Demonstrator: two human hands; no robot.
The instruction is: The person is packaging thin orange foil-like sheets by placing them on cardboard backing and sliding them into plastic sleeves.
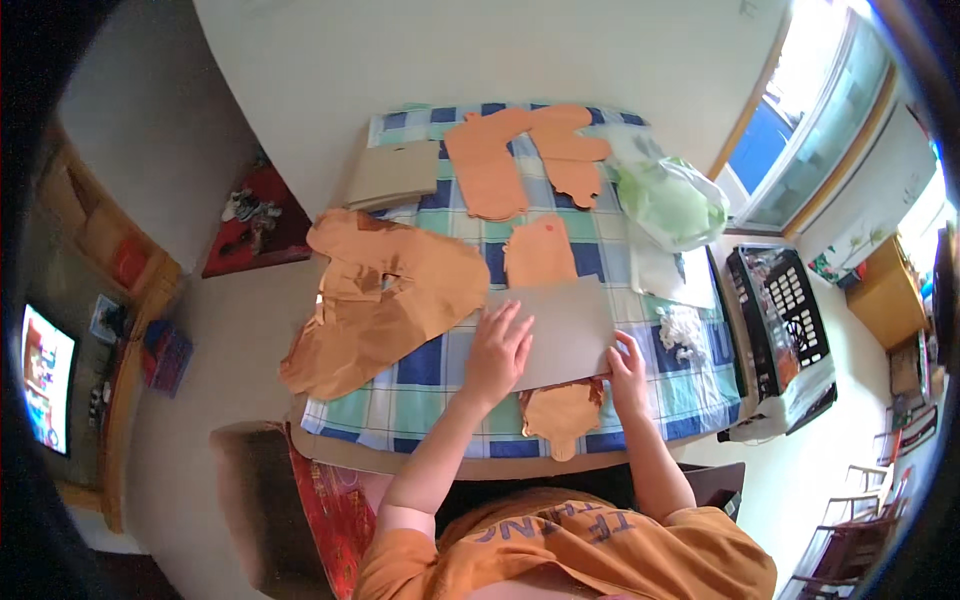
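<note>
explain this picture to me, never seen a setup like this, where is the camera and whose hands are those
There is no robot here. One wide camera on a person's head looks down, so straight edges bend near the rim. The bare hands are the wearer's own, with the picture's left being their left.

A checked cloth covers the table. On it are a large brown sheet to the left, orange cut-out pieces at the far side, and a green plastic bag to the right.

The left hand lies spread on a grey sheet; the right hand is at that sheet's right edge, though its grip is hard to make out.
</note>
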